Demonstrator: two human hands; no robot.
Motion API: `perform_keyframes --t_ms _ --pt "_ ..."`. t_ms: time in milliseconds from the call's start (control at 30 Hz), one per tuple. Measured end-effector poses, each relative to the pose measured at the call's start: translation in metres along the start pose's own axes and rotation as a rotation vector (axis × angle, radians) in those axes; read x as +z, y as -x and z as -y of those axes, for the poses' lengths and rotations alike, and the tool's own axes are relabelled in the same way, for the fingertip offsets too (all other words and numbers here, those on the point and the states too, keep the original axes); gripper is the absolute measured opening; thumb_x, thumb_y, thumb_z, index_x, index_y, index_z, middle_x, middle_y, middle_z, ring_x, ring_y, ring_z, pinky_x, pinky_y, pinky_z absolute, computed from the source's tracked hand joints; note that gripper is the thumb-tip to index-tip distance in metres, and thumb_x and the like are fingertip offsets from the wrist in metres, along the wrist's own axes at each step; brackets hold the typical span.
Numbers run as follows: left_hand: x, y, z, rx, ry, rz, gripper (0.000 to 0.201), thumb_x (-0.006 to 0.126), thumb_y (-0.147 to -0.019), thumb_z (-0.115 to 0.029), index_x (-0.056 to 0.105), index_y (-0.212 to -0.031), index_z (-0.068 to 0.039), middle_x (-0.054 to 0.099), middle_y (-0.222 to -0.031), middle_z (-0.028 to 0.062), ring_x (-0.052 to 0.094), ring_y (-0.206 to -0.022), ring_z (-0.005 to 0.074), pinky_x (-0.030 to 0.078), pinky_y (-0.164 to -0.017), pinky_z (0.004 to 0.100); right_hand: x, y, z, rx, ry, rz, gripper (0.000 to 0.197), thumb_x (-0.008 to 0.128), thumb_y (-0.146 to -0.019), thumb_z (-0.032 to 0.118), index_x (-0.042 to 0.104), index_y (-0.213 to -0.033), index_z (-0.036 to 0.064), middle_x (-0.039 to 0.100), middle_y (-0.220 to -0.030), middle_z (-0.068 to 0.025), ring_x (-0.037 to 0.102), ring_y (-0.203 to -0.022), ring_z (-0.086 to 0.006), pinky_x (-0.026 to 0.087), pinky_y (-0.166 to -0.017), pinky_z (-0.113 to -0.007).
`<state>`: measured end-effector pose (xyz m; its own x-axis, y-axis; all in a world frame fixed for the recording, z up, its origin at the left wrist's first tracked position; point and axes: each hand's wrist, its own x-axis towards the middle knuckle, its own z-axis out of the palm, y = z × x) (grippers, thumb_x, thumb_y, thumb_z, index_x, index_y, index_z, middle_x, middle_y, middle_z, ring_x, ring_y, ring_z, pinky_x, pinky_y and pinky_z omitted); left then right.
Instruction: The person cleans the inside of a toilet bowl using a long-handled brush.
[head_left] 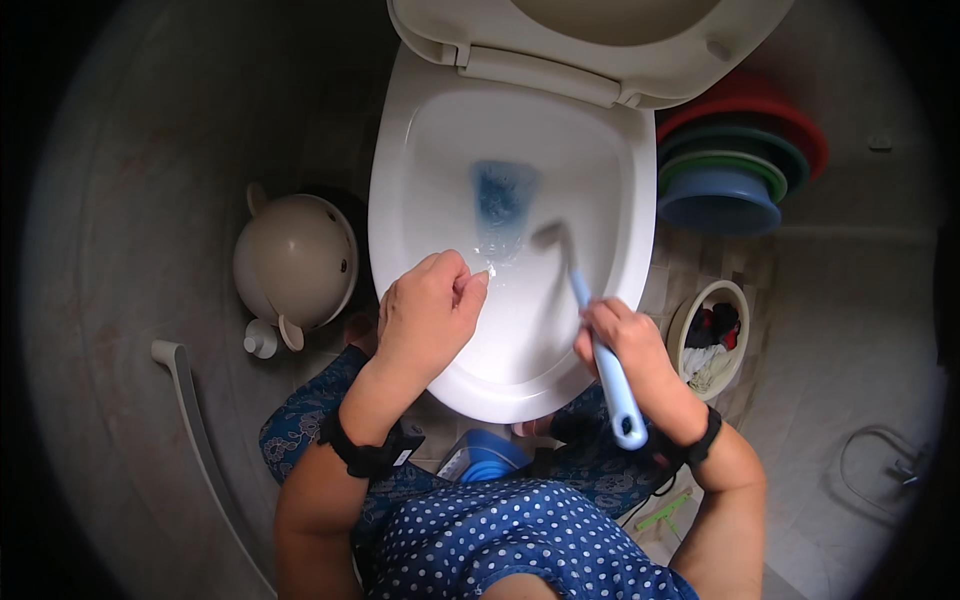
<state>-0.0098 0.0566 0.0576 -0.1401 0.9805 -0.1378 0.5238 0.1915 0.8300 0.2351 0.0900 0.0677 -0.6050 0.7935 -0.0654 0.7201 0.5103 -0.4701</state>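
In front of me is a white toilet bowl (pixel 515 370), with blue-tinted water (pixel 502 195) lying in its drain. My right hand (pixel 625 340) grips the light blue handle of a toilet brush (pixel 617 390). The brush's greyish head is blurred and hangs inside the bowl, just right of the water. Over the bowl's near left rim, my left hand (pixel 430 308) is curled with its thumb against the fingers. Its palm side is hidden, so I cannot make out whether it holds anything. Small bright glints, perhaps droplets, show beside its thumb.
The cream toilet seat (pixel 540 78) is raised at the back. Stacked basins (pixel 725 190) stand right of the bowl, above an oval basket (pixel 682 330) holding cloths. A round beige lidded pot (pixel 290 260) sits left. A white grab bar (pixel 185 390) runs along the left wall.
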Motion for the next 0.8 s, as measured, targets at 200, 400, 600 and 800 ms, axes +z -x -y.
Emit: perform_keyframes --t_ms 200,400,600,800 --pt "-0.003 0.006 0.009 0.002 -0.054 -0.005 0.022 0.065 -0.085 -0.017 0.056 -0.075 0.000 0.058 -0.068 0.0123 0.057 -0.057 0.0232 0.045 -0.056 0.0335 -0.027 0.011 0.042 0.021 -0.099 0.270 0.019 0.068 -0.073 0.013 0.056 -0.075 -0.0012 0.055 -0.070 -0.0181 0.060 -0.059 -0.0351 0.051 -0.055 -0.042" --pt "0.003 0.009 0.007 0.025 -0.045 0.019 0.021 0.065 -0.084 -0.017 0.057 -0.075 -0.001 0.060 -0.070 0.0128 0.059 -0.059 0.0248 0.046 -0.057 0.0339 -0.014 -0.009 0.026 0.026 0.088 0.087 0.020 0.067 -0.077 0.012 0.056 -0.084 -0.0039 0.058 -0.081 -0.0209 0.061 -0.063 -0.0372 0.052 -0.059 -0.042" --pt "0.009 0.013 0.007 0.040 -0.077 0.055 0.021 0.064 -0.084 -0.018 0.057 -0.074 -0.001 0.061 -0.072 0.0138 0.061 -0.062 0.0289 0.048 -0.058 0.0367 -0.008 -0.026 -0.001 -0.013 0.186 -0.033 0.021 0.067 -0.072 0.004 0.056 -0.087 -0.0053 0.059 -0.086 -0.0210 0.061 -0.068 -0.0382 0.052 -0.062 -0.042" --pt "0.009 0.016 0.008 0.072 -0.078 0.037 0.020 0.064 -0.083 -0.018 0.057 -0.074 -0.001 0.061 -0.072 0.0140 0.060 -0.064 0.0316 0.048 -0.059 0.0388 -0.015 -0.031 0.015 0.017 0.101 -0.016 0.018 0.067 -0.071 0.003 0.058 -0.083 -0.0051 0.059 -0.081 -0.0201 0.061 -0.066 -0.0379 0.051 -0.061 -0.041"
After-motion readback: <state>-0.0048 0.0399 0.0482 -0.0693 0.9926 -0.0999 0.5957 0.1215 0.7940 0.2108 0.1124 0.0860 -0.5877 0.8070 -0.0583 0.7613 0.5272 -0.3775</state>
